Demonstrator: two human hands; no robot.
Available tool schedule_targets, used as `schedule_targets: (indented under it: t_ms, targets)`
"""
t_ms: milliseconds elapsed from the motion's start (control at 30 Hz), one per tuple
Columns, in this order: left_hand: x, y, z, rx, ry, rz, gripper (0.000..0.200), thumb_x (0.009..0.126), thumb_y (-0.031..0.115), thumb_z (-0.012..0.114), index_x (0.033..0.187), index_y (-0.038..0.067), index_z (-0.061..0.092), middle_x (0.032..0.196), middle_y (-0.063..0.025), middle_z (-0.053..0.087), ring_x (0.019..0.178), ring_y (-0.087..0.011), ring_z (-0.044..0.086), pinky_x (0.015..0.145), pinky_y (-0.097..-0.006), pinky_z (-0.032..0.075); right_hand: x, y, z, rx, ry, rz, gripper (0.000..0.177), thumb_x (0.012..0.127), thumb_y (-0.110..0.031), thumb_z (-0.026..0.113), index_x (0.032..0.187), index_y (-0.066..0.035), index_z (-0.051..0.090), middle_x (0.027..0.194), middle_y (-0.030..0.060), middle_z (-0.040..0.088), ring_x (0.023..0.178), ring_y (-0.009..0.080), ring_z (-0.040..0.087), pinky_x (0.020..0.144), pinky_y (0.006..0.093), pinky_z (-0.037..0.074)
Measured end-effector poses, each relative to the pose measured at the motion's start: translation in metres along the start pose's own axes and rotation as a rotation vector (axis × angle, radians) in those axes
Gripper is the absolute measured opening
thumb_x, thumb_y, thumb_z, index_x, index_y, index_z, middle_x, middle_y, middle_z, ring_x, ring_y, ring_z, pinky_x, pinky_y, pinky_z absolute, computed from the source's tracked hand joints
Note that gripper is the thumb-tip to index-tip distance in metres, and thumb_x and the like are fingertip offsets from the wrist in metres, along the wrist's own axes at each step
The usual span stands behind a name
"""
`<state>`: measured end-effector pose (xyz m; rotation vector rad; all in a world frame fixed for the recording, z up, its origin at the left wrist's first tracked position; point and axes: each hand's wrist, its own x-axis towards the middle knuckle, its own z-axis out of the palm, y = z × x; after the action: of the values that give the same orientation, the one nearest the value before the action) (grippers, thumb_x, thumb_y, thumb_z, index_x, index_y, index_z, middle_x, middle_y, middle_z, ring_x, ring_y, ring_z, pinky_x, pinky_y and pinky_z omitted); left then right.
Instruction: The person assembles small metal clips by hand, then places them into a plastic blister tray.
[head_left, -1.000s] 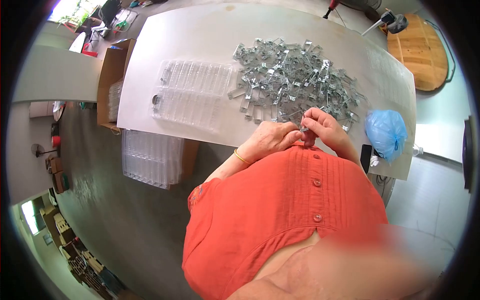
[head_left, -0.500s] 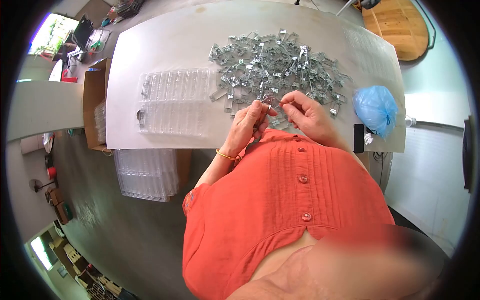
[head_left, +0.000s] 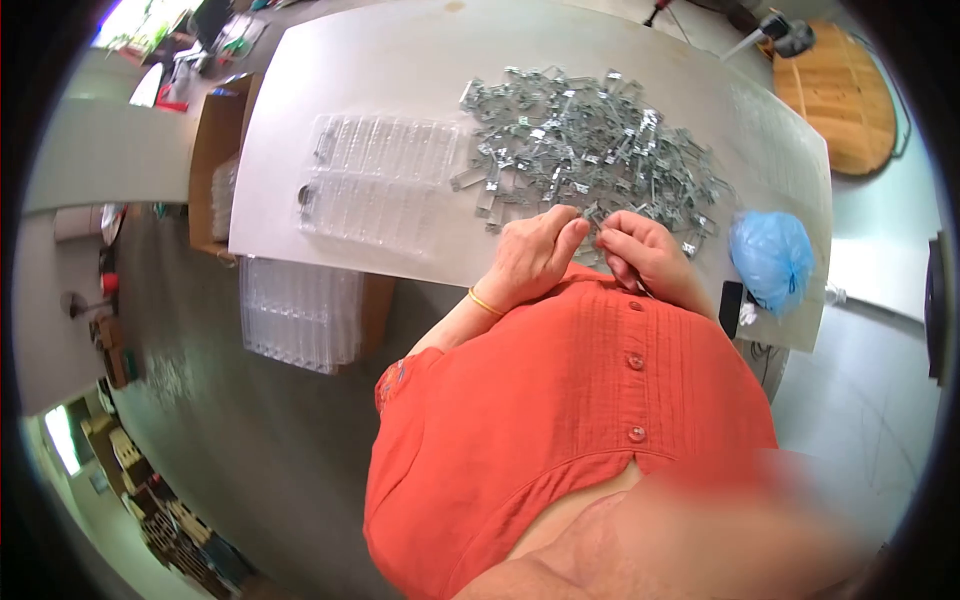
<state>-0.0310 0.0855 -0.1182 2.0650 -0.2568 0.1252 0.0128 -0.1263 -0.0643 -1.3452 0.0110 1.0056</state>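
Note:
My left hand (head_left: pixel 535 252) is closed, its thumb and fingers pinched at the near edge of the pile. A small shiny metal clip (head_left: pixel 594 213) shows at its fingertips. Close beside it on the right, my right hand (head_left: pixel 648 256) is also closed, with thumb and forefinger pressed together at the same piece. Its other fingers curl under, and the clip's finer shape is too small to make out. Beyond both hands spreads a heap of small metal clips (head_left: pixel 575 140) with clear flat parts among them. Left of the heap lies a clear plastic tray (head_left: pixel 375 190) with long narrow compartments.
On the white table (head_left: pixel 300 60), a tied blue plastic bag (head_left: pixel 770 258) sits at the right, with a black phone (head_left: pixel 731 308) beside it. An open cardboard box (head_left: pixel 213 165) stands off the left edge. Stacked clear trays (head_left: pixel 302 315) are below the front edge.
The camera view has turned, shifting the table. My hands have come closer together at the small metal clip, and the left hand now shows more of its back.

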Motion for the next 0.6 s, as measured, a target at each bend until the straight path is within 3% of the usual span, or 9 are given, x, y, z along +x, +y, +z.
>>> schedule_targets:
  t_ms: [133,167,267,300,400,500,600]
  targets:
    - [0.004,-0.003,0.000,-0.093,-0.026,-0.136,0.034,0.105,0.036,0.049,0.101,0.006,0.065,0.082,-0.0185,0.066,0.079,-0.0405,0.066,0.068,-0.0469,0.050,0.004,0.003,-0.011,-0.179,0.186,-0.139,0.013,0.103,-0.022,0.057,0.105,-0.010,0.059,0.072,-0.0027,0.058,0.056,0.0048,0.049,0.049,0.0201,0.038]
    - [0.004,-0.002,0.000,-0.100,-0.059,-0.153,0.036,0.106,0.038,0.048,0.101,0.006,0.065,0.082,-0.0184,0.067,0.080,-0.0407,0.066,0.069,-0.0475,0.051,0.006,0.007,-0.018,-0.192,0.241,-0.239,0.013,0.105,-0.021,0.057,0.109,-0.009,0.059,0.086,0.0010,0.065,0.064,0.0062,0.056,0.057,0.0211,0.044]
    - [0.003,0.002,0.008,0.020,-0.212,-0.112,0.036,0.105,0.038,0.049,0.101,0.007,0.065,0.085,-0.0179,0.068,0.081,-0.0404,0.067,0.069,-0.0482,0.051,0.013,0.006,-0.012,-0.165,0.214,-0.468,0.013,0.105,-0.017,0.056,0.112,-0.007,0.058,0.105,0.0053,0.068,0.077,0.0078,0.061,0.067,0.0237,0.050]
    - [0.003,0.000,0.012,0.041,-0.235,-0.100,0.034,0.104,0.038,0.052,0.101,0.007,0.065,0.086,-0.0166,0.069,0.080,-0.0397,0.067,0.069,-0.0489,0.052,0.013,0.004,-0.013,-0.155,0.109,-0.461,0.013,0.106,-0.015,0.055,0.113,-0.005,0.058,0.122,0.0081,0.064,0.088,0.0085,0.062,0.078,0.0261,0.052]
    - [0.004,-0.003,0.017,-0.020,-0.120,-0.029,0.041,0.104,0.044,0.048,0.097,0.006,0.062,0.079,-0.0162,0.068,0.077,-0.0394,0.068,0.068,-0.0498,0.052,0.018,0.010,-0.006,-0.236,0.104,-0.407,0.013,0.106,-0.014,0.055,0.114,-0.005,0.058,0.122,0.0080,0.064,0.089,0.0078,0.061,0.079,0.0261,0.052]
    - [0.005,-0.003,0.013,0.113,-0.147,-0.041,0.036,0.103,0.039,0.052,0.107,0.005,0.063,0.087,-0.0161,0.070,0.082,-0.0374,0.069,0.071,-0.0489,0.053,0.022,0.010,0.002,-0.194,0.087,-0.448,0.014,0.106,-0.013,0.054,0.116,-0.003,0.058,0.115,0.0066,0.065,0.095,0.0095,0.061,0.087,0.0278,0.052]
    - [0.004,0.003,0.007,-0.013,-0.038,0.023,0.035,0.102,0.032,0.055,0.118,0.002,0.061,0.101,-0.0183,0.069,0.091,-0.0370,0.068,0.076,-0.0480,0.053,0.027,0.012,0.007,-0.147,0.101,-0.495,0.015,0.106,-0.012,0.053,0.116,-0.001,0.058,0.115,0.0072,0.064,0.099,0.0112,0.062,0.091,0.0291,0.052]
